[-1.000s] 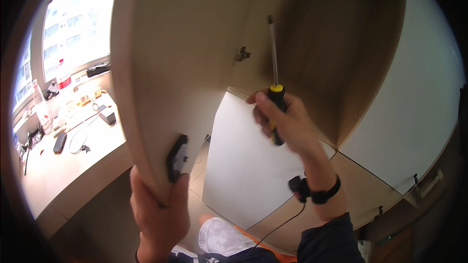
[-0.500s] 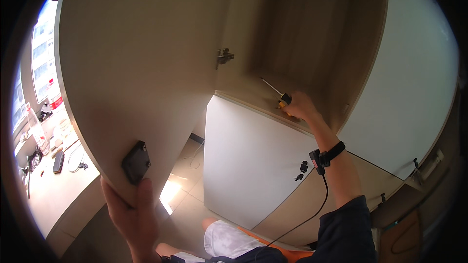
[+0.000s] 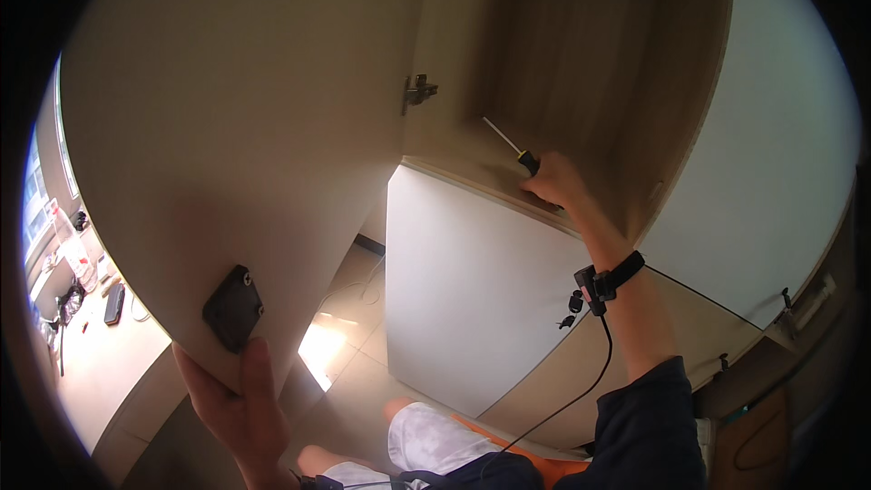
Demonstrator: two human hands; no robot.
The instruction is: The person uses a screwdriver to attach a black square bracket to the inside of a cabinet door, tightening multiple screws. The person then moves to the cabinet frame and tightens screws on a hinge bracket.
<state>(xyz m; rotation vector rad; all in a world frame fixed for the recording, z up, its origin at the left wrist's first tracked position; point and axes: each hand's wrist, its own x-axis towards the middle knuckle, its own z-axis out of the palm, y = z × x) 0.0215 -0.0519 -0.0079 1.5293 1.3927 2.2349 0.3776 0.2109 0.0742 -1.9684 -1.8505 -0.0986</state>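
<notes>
My left hand [image 3: 238, 399] grips the lower edge of the open cabinet door [image 3: 245, 127], thumb on its inner face. Just above that thumb, a black lock case [image 3: 235, 308] is mounted on the door. Inside the cabinet [image 3: 572, 54], low over its bottom board, my right hand [image 3: 555, 181] is closed round the dark and yellow handle of a screwdriver [image 3: 504, 136]. Its metal shaft points up and to the left, and the tip touches nothing that I can make out. A metal hinge [image 3: 418, 91] joins the door to the cabinet side.
A white lower door [image 3: 472, 281] with a key in its lock [image 3: 573, 304] stands beneath the cabinet. At far left, a desk [image 3: 109, 363] holds a plastic bottle [image 3: 73, 245] and a black case [image 3: 114, 304]. A cable [image 3: 553, 413] runs from my right wrist strap.
The door edge and my left hand sit slightly further left in view. My right hand still holds the screwdriver, whose handle is now more covered by the fingers.
</notes>
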